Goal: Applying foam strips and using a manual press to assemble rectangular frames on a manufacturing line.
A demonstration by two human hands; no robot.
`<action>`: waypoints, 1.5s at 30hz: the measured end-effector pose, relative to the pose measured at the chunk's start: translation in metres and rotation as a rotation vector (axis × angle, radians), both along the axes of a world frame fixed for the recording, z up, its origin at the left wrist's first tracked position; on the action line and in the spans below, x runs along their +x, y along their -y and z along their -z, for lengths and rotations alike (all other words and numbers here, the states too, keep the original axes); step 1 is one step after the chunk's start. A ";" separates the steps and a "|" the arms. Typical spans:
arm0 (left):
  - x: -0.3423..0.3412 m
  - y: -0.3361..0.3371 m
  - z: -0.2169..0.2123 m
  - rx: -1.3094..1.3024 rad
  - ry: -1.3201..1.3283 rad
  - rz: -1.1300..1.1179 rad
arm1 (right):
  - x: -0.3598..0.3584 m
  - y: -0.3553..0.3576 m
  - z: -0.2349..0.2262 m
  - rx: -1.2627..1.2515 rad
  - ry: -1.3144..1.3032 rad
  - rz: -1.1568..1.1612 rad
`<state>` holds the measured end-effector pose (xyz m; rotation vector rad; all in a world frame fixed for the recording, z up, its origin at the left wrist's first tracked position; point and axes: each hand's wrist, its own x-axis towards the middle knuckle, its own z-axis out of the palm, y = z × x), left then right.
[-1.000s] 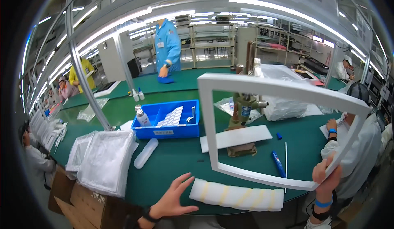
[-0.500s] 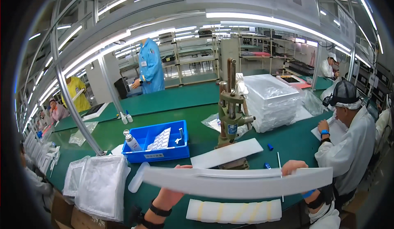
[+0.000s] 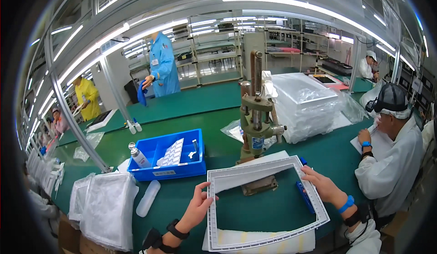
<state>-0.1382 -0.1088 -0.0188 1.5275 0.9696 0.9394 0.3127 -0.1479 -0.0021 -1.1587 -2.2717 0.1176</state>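
Note:
A white rectangular plastic frame [image 3: 255, 166] with a ribbed face is held up over the near edge of the green bench. My left hand [image 3: 196, 208] grips its left rail, with thumb and fingers around the edge. On the upper part of its right rail, my right hand [image 3: 324, 186] is closed. Through the frame's opening show a white foam strip [image 3: 246, 177] and the base of a green hand press [image 3: 257, 126]. Below, the frame partly covers a white foam pad with yellow stripes [image 3: 291, 244]. A blue pen-like tool [image 3: 304, 197] lies behind the right rail.
A blue divided bin [image 3: 166, 172] with a bottle stands left of the press. Wrapped white frames [image 3: 107, 206] lean at the left, near a clear plastic bottle [image 3: 148, 198]. A plastic-wrapped stack [image 3: 300, 113] stands behind right. At right sits a co-worker [image 3: 391, 149].
The frame has tilted from edge-on to face-on, showing its opening, and sits lower. My hands now hold its left and right rails. The person in blue across the bench holds something dark blue.

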 end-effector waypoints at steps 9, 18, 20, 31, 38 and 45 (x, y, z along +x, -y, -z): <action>0.055 -0.035 -0.070 0.810 -0.859 -0.186 | -0.003 0.005 -0.007 0.000 0.110 0.114; 0.111 -0.123 -0.035 0.759 -0.961 0.335 | -0.042 0.089 -0.051 -0.034 0.125 0.004; 0.109 -0.128 -0.035 0.790 -0.926 0.331 | -0.062 0.101 -0.043 -0.078 0.125 -0.075; 0.098 -0.085 -0.034 0.939 -0.772 0.179 | -0.082 0.115 -0.016 -0.053 0.096 -0.033; 0.077 0.047 -0.077 0.645 -0.687 0.648 | -0.096 0.117 -0.020 -0.022 0.082 0.049; 0.077 0.090 -0.038 0.648 -0.945 0.594 | -0.096 0.126 -0.024 -0.050 0.103 0.029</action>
